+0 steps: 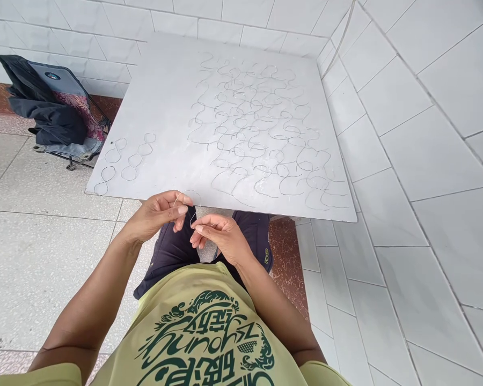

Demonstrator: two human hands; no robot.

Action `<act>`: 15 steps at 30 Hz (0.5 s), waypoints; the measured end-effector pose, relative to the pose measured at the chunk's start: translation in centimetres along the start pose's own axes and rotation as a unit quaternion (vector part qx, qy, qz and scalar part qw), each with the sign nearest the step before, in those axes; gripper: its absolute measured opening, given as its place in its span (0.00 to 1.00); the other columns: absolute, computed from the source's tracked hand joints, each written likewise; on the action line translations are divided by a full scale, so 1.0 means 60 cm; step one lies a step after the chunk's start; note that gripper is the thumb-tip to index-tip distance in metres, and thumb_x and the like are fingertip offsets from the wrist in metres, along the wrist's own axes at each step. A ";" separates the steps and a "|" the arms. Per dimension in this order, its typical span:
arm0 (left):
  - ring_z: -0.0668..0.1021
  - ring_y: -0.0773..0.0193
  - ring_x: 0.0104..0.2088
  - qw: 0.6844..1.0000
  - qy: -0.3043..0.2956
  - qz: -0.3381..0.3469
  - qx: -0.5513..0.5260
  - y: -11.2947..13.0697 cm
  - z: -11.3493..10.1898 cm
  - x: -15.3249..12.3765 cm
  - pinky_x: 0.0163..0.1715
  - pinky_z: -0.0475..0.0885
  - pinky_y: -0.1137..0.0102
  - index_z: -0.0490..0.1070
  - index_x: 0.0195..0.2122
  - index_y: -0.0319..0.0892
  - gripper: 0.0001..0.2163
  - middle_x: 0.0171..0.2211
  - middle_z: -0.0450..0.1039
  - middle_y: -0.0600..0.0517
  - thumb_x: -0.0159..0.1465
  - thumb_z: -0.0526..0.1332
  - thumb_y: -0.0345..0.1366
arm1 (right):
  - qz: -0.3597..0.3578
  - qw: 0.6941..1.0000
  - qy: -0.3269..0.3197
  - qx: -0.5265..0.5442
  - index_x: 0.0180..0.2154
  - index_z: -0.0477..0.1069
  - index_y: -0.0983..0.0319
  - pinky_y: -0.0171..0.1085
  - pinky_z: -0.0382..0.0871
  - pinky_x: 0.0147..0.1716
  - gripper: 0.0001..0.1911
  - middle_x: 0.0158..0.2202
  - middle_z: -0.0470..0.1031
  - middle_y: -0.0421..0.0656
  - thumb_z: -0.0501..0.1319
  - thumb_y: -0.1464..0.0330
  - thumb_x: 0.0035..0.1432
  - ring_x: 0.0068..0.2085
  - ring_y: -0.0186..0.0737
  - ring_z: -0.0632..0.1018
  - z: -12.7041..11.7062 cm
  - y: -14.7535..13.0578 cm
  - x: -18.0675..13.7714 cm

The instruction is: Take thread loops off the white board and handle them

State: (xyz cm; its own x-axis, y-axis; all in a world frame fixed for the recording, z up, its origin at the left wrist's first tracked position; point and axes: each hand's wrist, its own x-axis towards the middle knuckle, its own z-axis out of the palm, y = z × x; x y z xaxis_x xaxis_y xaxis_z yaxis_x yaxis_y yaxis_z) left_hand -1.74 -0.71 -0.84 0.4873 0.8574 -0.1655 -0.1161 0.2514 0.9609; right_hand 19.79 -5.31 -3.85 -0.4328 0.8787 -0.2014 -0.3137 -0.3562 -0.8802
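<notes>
Just off the near edge of the white table, my left hand pinches a thin, curved wire between thumb and fingers. My right hand is close beside it, thumb and forefinger closed on the same wire's lower end. The wire bends in a loop between the two hands; its exact ends are hard to make out. On the table's left corner lie several wires shaped into figure-eight loops. Many loose wavy wires are spread over the table's middle and right.
The white tabletop reaches back to tiled walls. A folding chair with dark clothing on it stands at the left. A tiled wall runs close along the right side, with a thin cable in the corner. My legs are under the table's near edge.
</notes>
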 end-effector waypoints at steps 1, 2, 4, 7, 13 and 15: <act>0.75 0.67 0.23 1.000 -0.015 -0.013 -0.010 -0.005 0.003 0.001 0.26 0.72 0.73 0.77 0.49 0.38 0.15 0.22 0.74 0.53 0.67 0.71 0.41 | 0.001 1.000 -0.004 0.000 0.41 0.80 0.63 0.35 0.74 0.30 0.13 0.30 0.83 0.43 0.71 0.60 0.62 0.29 0.38 0.83 0.001 0.000 0.000; 0.75 0.68 0.23 0.999 -0.025 -0.022 -0.021 -0.009 0.005 0.002 0.26 0.72 0.73 0.78 0.49 0.38 0.15 0.22 0.74 0.53 0.66 0.71 0.41 | 0.001 1.000 -0.008 0.001 0.40 0.80 0.63 0.35 0.74 0.30 0.13 0.30 0.83 0.43 0.71 0.60 0.62 0.29 0.38 0.83 0.001 -0.001 -0.001; 0.74 0.69 0.22 0.998 -0.033 -0.029 -0.036 -0.016 0.010 0.004 0.23 0.70 0.75 0.79 0.45 0.37 0.13 0.23 0.75 0.53 0.65 0.73 0.39 | 0.002 1.000 -0.016 0.007 0.40 0.80 0.63 0.35 0.75 0.30 0.12 0.30 0.83 0.43 0.71 0.60 0.62 0.29 0.38 0.83 0.001 -0.001 -0.001; 0.72 0.71 0.19 0.998 -0.038 -0.038 -0.035 -0.019 0.016 0.005 0.18 0.64 0.78 0.78 0.37 0.37 0.10 0.21 0.74 0.53 0.64 0.73 0.38 | 0.013 0.999 -0.025 0.015 0.39 0.79 0.63 0.36 0.75 0.30 0.13 0.30 0.84 0.43 0.71 0.59 0.62 0.29 0.38 0.83 -0.001 -0.002 -0.002; 0.71 0.71 0.19 0.999 -0.006 -0.037 -0.006 -0.014 0.030 0.001 0.15 0.61 0.79 0.75 0.35 0.38 0.12 0.21 0.73 0.53 0.66 0.71 0.42 | 0.029 0.999 -0.030 0.020 0.38 0.79 0.63 0.35 0.75 0.30 0.14 0.31 0.84 0.44 0.72 0.58 0.61 0.30 0.38 0.83 -0.004 -0.003 -0.004; 0.72 0.71 0.19 0.999 0.006 -0.030 0.009 -0.014 0.035 0.001 0.16 0.62 0.79 0.75 0.34 0.39 0.12 0.21 0.73 0.53 0.66 0.71 0.43 | 0.033 0.999 -0.023 0.018 0.37 0.79 0.63 0.36 0.75 0.30 0.15 0.31 0.83 0.44 0.72 0.58 0.60 0.30 0.38 0.83 -0.004 -0.004 -0.004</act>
State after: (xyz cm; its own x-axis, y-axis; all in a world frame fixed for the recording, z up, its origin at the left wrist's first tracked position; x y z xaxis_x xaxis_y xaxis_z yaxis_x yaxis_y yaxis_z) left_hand 0.20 -1.84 -1.20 0.4820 0.8466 -0.2257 -0.0715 0.2948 0.9529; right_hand 20.13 -5.36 -3.71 -0.4920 0.8376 -0.2374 -0.3127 -0.4245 -0.8497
